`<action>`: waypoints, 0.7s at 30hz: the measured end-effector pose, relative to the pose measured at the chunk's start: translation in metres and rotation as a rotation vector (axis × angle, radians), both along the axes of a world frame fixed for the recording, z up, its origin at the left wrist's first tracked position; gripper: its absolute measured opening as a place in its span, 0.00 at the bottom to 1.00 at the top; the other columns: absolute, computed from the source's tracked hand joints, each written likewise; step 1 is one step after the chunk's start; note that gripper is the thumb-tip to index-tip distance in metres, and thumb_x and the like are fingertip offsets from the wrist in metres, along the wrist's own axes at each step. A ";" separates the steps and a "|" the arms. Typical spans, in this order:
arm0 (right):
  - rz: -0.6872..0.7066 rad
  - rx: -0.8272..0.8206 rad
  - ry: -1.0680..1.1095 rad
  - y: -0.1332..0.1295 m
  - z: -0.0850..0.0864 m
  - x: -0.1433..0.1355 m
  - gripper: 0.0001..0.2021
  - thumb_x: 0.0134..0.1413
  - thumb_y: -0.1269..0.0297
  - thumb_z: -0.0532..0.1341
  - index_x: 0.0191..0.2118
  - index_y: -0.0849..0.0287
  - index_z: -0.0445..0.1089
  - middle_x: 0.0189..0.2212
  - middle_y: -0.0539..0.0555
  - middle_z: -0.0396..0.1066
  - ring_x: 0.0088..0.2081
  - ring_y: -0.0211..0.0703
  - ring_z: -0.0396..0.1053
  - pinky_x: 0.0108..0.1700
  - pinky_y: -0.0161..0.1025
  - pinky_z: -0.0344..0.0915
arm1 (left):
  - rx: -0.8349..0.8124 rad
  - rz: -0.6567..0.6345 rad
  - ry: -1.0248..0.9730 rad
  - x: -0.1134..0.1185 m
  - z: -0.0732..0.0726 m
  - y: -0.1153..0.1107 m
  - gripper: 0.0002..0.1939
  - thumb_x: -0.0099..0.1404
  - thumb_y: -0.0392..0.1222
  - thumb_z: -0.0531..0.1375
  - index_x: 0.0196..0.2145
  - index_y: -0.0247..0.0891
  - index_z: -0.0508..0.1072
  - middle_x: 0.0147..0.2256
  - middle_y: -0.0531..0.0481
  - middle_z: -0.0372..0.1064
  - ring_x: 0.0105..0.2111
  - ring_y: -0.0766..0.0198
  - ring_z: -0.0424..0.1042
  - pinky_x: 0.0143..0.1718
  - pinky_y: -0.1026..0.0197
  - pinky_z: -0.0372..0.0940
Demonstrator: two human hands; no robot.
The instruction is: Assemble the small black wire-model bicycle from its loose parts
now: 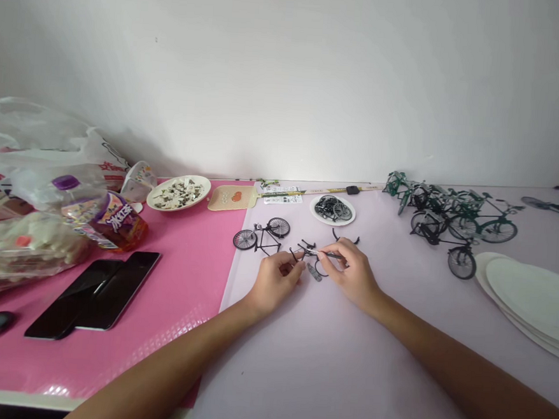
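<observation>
My left hand (274, 280) is closed, its fingertips pinching a small black bicycle part (293, 256). From the other side, my right hand (354, 273) grips slim metal tweezers (328, 254), whose tips reach toward that part. Whether the tips touch it is too small to tell. Loose black pieces (308, 244) lie just beyond my fingertips, and a grey flat piece (314, 272) rests between my hands. Beyond my left hand, a black model bicycle (262, 235) lies on the table. A curved black piece (356, 240) sits past my right hand.
A white plate of black parts (332, 221) stands ahead. Several model bicycles (465, 216) crowd the right, near stacked white plates (536, 298). Leftward are a bowl of scraps (179, 193), a beige tray (232, 198), a drink bottle (111, 219), phones (120, 291) and plastic bags (48, 155).
</observation>
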State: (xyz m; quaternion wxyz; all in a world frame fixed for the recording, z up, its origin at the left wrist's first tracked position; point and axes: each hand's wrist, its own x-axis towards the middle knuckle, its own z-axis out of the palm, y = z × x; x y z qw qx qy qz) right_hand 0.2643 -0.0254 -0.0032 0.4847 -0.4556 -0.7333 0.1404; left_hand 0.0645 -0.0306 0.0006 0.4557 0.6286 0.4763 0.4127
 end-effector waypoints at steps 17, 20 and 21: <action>0.003 0.029 -0.035 -0.001 0.001 -0.001 0.07 0.66 0.60 0.61 0.38 0.54 0.73 0.29 0.53 0.69 0.30 0.44 0.65 0.30 0.40 0.63 | 0.080 -0.003 0.078 0.000 -0.001 0.000 0.14 0.67 0.47 0.61 0.27 0.36 0.73 0.27 0.48 0.76 0.24 0.65 0.69 0.30 0.62 0.62; 0.001 0.032 -0.059 0.000 0.002 0.000 0.11 0.67 0.58 0.60 0.33 0.54 0.70 0.28 0.53 0.68 0.30 0.44 0.64 0.33 0.41 0.64 | 0.156 0.000 0.131 0.000 -0.002 -0.002 0.14 0.69 0.46 0.61 0.29 0.36 0.76 0.24 0.50 0.72 0.25 0.65 0.67 0.31 0.62 0.62; -0.001 0.027 -0.070 0.000 0.002 0.001 0.13 0.68 0.57 0.59 0.30 0.54 0.68 0.27 0.52 0.67 0.30 0.44 0.64 0.33 0.42 0.64 | 0.181 -0.005 0.143 0.000 -0.002 -0.003 0.13 0.69 0.46 0.61 0.31 0.36 0.77 0.24 0.50 0.71 0.25 0.65 0.66 0.31 0.62 0.62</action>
